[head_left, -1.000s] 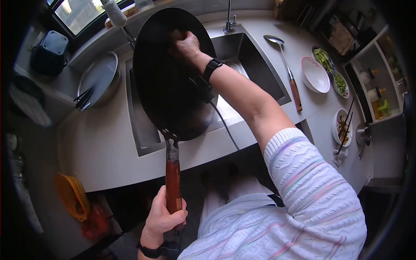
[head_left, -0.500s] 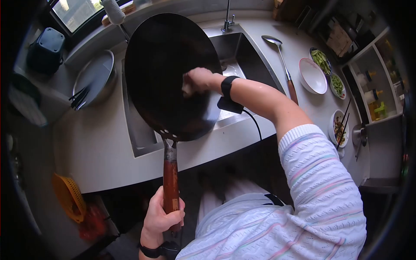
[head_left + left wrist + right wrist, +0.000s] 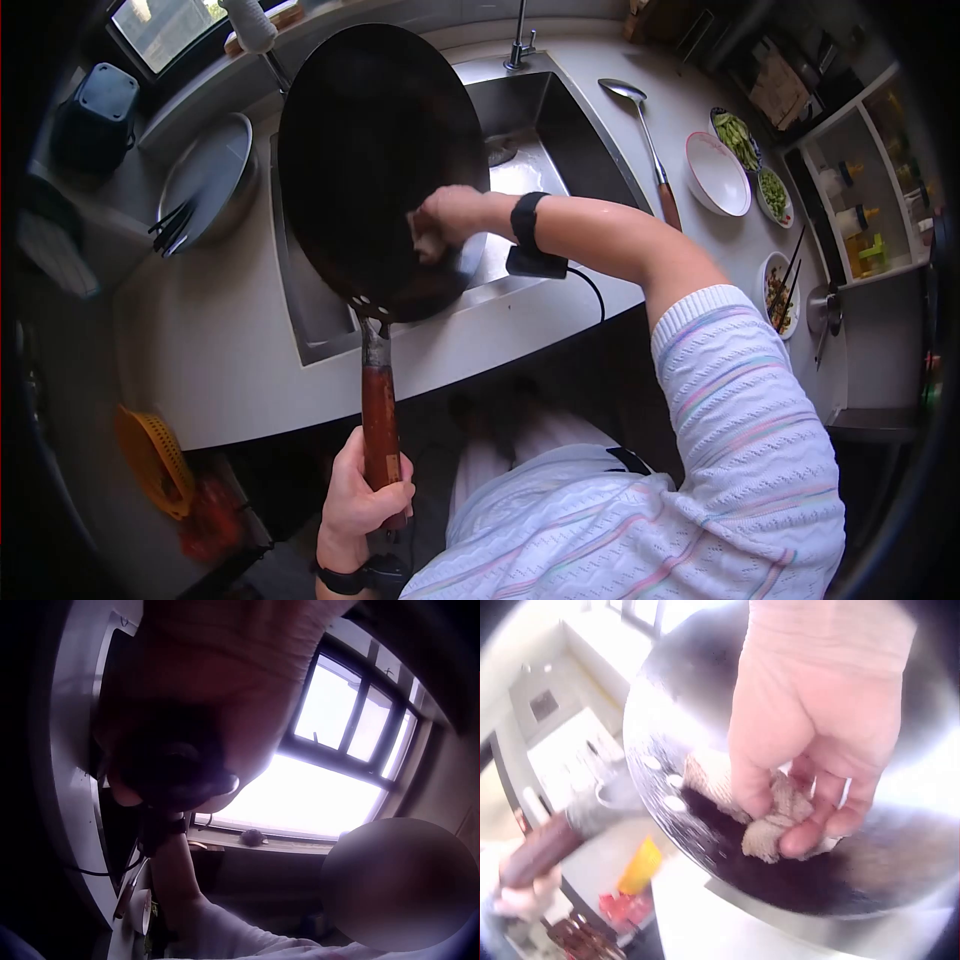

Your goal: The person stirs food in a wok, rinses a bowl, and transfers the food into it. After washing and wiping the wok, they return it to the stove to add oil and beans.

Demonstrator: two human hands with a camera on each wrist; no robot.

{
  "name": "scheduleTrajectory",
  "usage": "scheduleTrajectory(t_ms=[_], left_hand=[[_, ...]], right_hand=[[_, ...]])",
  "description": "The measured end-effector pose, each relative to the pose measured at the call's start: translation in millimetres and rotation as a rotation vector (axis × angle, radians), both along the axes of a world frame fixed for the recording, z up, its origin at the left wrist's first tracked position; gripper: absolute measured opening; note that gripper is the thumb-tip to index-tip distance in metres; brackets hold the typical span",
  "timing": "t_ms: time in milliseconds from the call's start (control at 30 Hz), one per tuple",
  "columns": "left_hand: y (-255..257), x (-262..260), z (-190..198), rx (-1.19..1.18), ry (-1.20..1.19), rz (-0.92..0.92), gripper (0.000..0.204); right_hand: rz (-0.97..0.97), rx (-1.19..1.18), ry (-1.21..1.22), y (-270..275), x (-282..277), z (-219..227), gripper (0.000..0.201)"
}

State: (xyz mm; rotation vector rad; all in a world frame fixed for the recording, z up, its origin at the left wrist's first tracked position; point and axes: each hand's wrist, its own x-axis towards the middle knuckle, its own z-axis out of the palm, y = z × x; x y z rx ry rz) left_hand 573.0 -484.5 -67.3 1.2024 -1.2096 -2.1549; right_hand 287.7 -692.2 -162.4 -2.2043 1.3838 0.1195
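The left hand (image 3: 362, 490) grips the brown wooden handle (image 3: 380, 425) of a dark wok (image 3: 370, 150), which is tilted over the sink (image 3: 320, 335). Inside the wok, on its lower right part, the right hand (image 3: 452, 215) holds a cloth. In the right wrist view the thumb and curled fingers of the right hand (image 3: 810, 757) pinch this crumpled, light, textured cloth (image 3: 769, 834) against the wok's inner surface (image 3: 780, 889). The left wrist view shows the underside of the left hand (image 3: 202, 682) close up and dark; the handle is hard to make out there.
Right of the sink lie a ladle (image 3: 657, 160), an empty white bowl (image 3: 717, 175), dishes of green vegetables (image 3: 737, 138) and a bowl with chopsticks (image 3: 777, 300). On the left stand a large metal basin (image 3: 215, 180) and, lower, an orange basket (image 3: 150, 460). A faucet (image 3: 519, 45) rises behind the sink.
Since one second ago the right hand has moved from the wok's upper part down towards its lower right side, with the cloth. The wok and left hand have shifted slightly left in view.
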Motion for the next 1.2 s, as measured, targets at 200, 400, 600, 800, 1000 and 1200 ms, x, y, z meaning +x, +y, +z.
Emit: scheduleTrajectory(t_ms=[200,400,600,800,1000,1200], left_hand=[[-1,0,-3,-0.005,-0.008,-0.028,0.047],[4,-1,-7,0.002,0.010,0.022,0.047],[6,5,-11,0.090,0.092,0.024,0.046],[12,2,-13,0.131,0.124,0.024,0.045],[12,2,-11,0.129,0.140,0.040,0.045],[12,4,-15,0.161,0.156,0.031,0.045]], right_hand=[[-0.600,-0.260,-0.812,-51,20,-29,0.044],[0.036,0.230,-0.361,38,26,13,0.040],[0.030,-0.798,0.319,-52,-45,4,0.023],[-0.070,-0.900,0.390,-62,-82,6,0.024],[-0.120,-0.076,0.257,42,-79,2,0.028],[-0.163,0.422,-0.087,68,-35,21,0.025]])
